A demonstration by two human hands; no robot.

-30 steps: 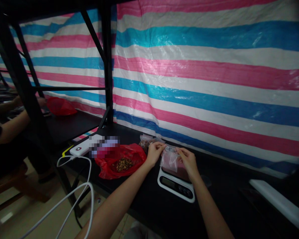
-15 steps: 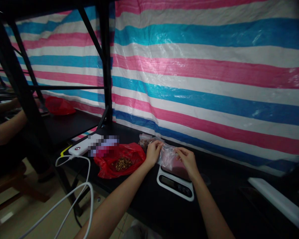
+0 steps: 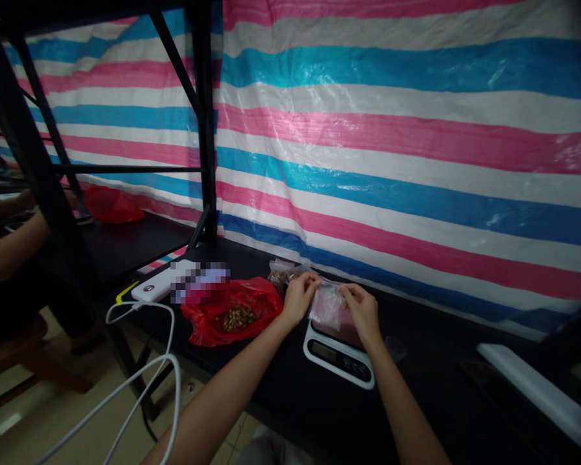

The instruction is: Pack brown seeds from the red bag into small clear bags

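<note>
White plastic frames the kitchen scale (image 3: 337,356) at the near edge of the black shelf (image 3: 290,394), its dark display facing me and its platform reading pinkish. Just above that platform I have both hands pinched on the top edge of a small clear plastic bag (image 3: 327,306): my left hand (image 3: 299,298) grips the left corner, my right hand (image 3: 362,311) the right corner, the two held a bag's width apart. The bag hangs limp and crinkled, its lower part just over the platform or brushing it; I cannot tell which.

To do this well, I judge I should keep the mouth taut between even pinches, so the thin film does not fold shut, and keep my wrists off the scale.

Left of my left hand, a red plastic bag (image 3: 232,312) lies slumped open with a heap of small brown nuts or seeds (image 3: 236,318) inside. Behind it, toward the shelf's back edge, sits another small clear bag (image 3: 281,272) with dark contents, and further left a white power bank (image 3: 159,289) trails a glossy white cable (image 3: 164,378). A woven striped tarpaulin (image 3: 392,142) hangs behind, and another person's arm (image 3: 10,248) shows at far left.
</note>
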